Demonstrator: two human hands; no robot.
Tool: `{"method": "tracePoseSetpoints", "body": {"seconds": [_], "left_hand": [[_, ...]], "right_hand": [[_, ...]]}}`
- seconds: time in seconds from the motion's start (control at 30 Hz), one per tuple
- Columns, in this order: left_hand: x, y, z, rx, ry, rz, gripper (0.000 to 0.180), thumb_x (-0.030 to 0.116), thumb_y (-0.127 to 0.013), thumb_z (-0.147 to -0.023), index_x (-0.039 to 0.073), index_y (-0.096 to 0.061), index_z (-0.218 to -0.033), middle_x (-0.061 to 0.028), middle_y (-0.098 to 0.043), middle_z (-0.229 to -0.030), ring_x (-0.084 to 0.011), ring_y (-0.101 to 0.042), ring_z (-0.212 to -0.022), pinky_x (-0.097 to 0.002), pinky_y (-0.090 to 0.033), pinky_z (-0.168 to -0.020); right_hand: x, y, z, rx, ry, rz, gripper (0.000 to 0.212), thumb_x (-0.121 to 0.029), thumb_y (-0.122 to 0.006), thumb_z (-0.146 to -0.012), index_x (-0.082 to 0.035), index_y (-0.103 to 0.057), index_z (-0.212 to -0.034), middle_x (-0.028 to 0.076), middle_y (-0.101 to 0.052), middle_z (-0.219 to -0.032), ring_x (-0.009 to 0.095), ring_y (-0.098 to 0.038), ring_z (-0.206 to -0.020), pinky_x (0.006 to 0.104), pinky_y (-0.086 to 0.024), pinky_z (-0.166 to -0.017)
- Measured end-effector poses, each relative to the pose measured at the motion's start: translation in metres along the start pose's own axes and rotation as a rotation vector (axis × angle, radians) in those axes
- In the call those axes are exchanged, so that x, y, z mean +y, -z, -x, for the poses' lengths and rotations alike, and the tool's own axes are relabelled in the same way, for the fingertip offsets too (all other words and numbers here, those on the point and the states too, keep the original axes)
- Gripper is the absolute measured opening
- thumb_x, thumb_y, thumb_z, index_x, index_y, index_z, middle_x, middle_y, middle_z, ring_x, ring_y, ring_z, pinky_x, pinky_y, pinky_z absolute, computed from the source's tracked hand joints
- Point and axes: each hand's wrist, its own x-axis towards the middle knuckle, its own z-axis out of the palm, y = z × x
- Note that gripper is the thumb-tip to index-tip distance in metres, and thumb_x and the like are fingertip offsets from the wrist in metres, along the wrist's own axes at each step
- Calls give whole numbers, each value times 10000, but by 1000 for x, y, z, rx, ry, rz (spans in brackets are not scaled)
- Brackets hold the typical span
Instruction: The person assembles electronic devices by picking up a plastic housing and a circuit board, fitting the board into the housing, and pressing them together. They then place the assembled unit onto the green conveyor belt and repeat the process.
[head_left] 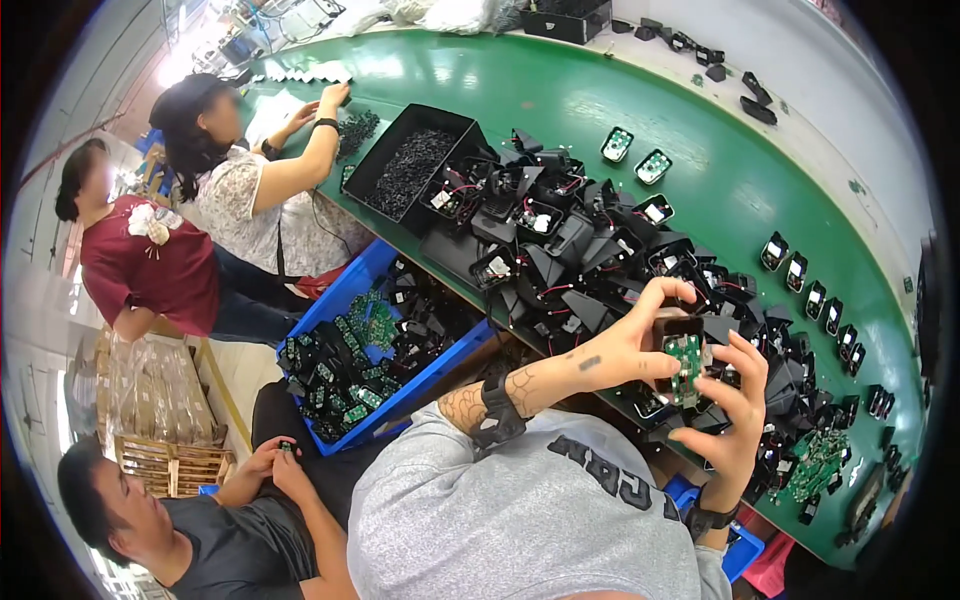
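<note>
We grasp the black-cased circuit board [686, 350] in our left hand [618, 350], long axis pointing away from us, our right hand [738, 415] loosely spread at its right edge.

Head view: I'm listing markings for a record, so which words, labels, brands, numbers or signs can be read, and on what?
Grey sweatshirt: large dark lettering across the front, partly folded; I don't copy out printed words.
Green circuit board at the left hand: any print is too small to read.
Black box at the table's far edge: any marking is too small to read.
</note>
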Motion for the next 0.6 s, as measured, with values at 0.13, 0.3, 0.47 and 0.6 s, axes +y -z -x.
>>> {"method": "tracePoseSetpoints", "body": {"seconds": [0.13,0.3,0.47,0.6], "left_hand": [[-2,5,9,-69,172,-49,702,50,-673,-807,102,-236,-1354,-74,-427,-1172,-138,-483,-1067,-307,-462,-876],[7,5,18,-243,101,47,764,-11,-660,-815,89,-201,-1418,-91,-425,-1249,-151,-476,-1132,-292,-457,-895],[5,15,17,-167,178,119,730,-66,-664,-780,99,-270,-1372,-115,-459,-1246,-204,-541,-1100,-337,-491,-891],[-8,14,18,-82,72,92,698,-43,-651,-787,116,-283,-1358,-128,-498,-1218,-210,-545,-1114,-356,-497,-905]], "right_hand": [[-2,0,-8,-150,114,126,535,-272,-850,-495,-104,-669,-969,89,-603,-1158,387,-463,-1215,525,-354,-1007],[-9,2,-16,-205,51,87,464,-189,-847,-506,-99,-613,-897,85,-599,-1131,374,-471,-1211,547,-341,-1013],[10,-15,-13,46,-26,-223,504,-169,-862,-516,-71,-527,-880,120,-566,-1089,363,-523,-1132,543,-360,-1014],[18,-28,-14,63,13,-226,597,-213,-887,-508,-86,-562,-994,125,-581,-1089,340,-550,-1123,546,-355,-1022]]}}
